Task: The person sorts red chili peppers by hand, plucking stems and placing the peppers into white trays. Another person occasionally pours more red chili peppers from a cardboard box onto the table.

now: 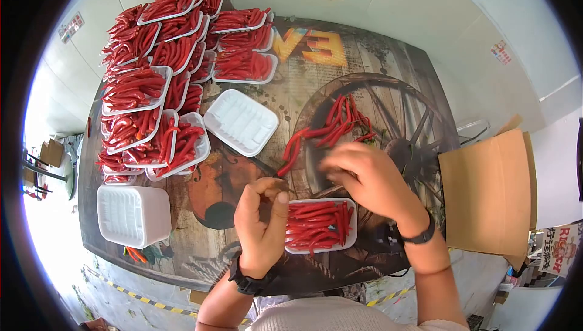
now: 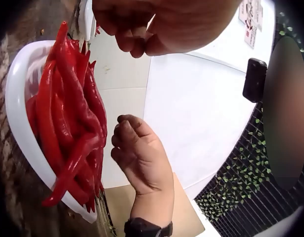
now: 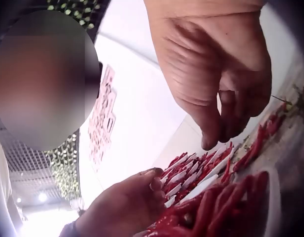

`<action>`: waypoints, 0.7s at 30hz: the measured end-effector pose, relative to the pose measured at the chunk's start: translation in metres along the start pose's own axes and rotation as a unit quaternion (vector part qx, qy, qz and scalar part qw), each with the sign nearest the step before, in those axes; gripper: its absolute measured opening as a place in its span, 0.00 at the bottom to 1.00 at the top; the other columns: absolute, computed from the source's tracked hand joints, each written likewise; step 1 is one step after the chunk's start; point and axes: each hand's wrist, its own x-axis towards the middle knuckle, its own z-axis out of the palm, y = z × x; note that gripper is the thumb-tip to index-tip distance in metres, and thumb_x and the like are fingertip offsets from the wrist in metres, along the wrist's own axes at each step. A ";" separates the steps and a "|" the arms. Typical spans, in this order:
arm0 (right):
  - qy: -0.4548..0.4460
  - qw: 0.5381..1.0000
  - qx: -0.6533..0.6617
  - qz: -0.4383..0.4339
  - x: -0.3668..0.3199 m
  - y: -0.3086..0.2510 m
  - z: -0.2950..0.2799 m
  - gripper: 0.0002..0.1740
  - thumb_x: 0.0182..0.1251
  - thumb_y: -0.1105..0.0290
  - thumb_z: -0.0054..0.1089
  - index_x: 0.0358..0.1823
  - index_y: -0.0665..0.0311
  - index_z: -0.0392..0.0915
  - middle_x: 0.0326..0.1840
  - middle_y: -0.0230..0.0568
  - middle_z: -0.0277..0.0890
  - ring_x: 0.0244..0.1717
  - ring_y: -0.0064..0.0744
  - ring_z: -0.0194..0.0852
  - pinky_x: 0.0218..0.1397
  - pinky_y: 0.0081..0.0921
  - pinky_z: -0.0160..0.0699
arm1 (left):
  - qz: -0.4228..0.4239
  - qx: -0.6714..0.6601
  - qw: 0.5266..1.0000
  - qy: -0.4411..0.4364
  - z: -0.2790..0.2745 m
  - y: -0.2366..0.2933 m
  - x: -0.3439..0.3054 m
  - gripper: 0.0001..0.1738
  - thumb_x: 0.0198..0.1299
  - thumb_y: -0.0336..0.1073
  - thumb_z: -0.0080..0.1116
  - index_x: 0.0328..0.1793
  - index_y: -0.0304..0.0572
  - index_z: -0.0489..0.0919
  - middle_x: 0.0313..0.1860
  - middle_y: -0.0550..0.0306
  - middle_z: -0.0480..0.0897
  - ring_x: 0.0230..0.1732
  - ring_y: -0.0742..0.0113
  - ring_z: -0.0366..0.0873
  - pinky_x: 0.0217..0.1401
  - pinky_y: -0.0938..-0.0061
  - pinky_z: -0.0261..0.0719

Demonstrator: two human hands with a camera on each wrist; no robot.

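A white foam tray [image 1: 354, 234] heaped with red chili peppers [image 1: 319, 222] lies in front of the person; one chili hangs over its rim in the left wrist view. My left hand [image 1: 262, 222] is raised at the tray's left side, fingers loosely curled, with nothing visible in them. Blurred in the head view, my right hand [image 1: 370, 179] hovers beyond the tray, near a loose pile of red chilies [image 1: 346, 118]. Its fingers bend downward in the right wrist view, and no chili shows between them. A few loose chilies [image 1: 293, 152] trail from the pile toward the left hand.
Stacked trays of chilies [image 1: 133, 88] fill the table's left side. A bare white tray [image 1: 243, 121] lies beside them, and a stack of unfilled trays [image 1: 133, 216] stands at the near left. A cardboard box [image 1: 486, 191] is at the right edge; a wall runs behind the table.
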 end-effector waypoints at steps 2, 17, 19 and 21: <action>-0.002 0.999 -0.006 -0.050 0.026 0.005 0.013 0.15 0.54 0.80 0.67 0.44 0.64 0.83 0.43 0.43 0.81 0.45 0.50 0.80 0.48 0.40 0.79 | 0.001 -0.010 1.000 0.015 -0.001 0.001 0.001 0.09 0.69 0.27 0.60 0.53 0.34 0.77 0.37 0.61 0.78 0.36 0.76 0.72 0.43 0.79 0.73; -0.079 0.992 -0.075 -0.065 0.048 0.016 0.017 0.11 0.56 0.69 0.68 0.39 0.63 0.79 0.39 0.46 0.78 0.43 0.51 0.80 0.45 0.43 0.79 | -0.041 -0.068 0.996 0.036 -0.008 -0.003 0.006 0.07 0.69 0.27 0.60 0.50 0.34 0.79 0.37 0.64 0.76 0.37 0.78 0.71 0.43 0.81 0.71; -0.033 0.999 -0.018 -0.028 0.038 0.012 0.004 0.12 0.56 0.69 0.69 0.41 0.64 0.81 0.41 0.46 0.79 0.44 0.51 0.81 0.45 0.42 0.80 | -0.031 -0.027 0.999 0.012 -0.007 -0.002 0.005 0.06 0.68 0.27 0.61 0.48 0.35 0.80 0.36 0.63 0.77 0.36 0.77 0.71 0.42 0.80 0.71; -0.028 0.998 0.016 0.052 0.030 0.010 -0.002 0.13 0.57 0.69 0.69 0.44 0.64 0.82 0.44 0.47 0.80 0.46 0.51 0.81 0.48 0.39 0.81 | -0.034 -0.033 0.999 0.020 -0.003 0.000 0.002 0.05 0.66 0.26 0.62 0.46 0.35 0.81 0.33 0.63 0.77 0.35 0.77 0.71 0.41 0.80 0.71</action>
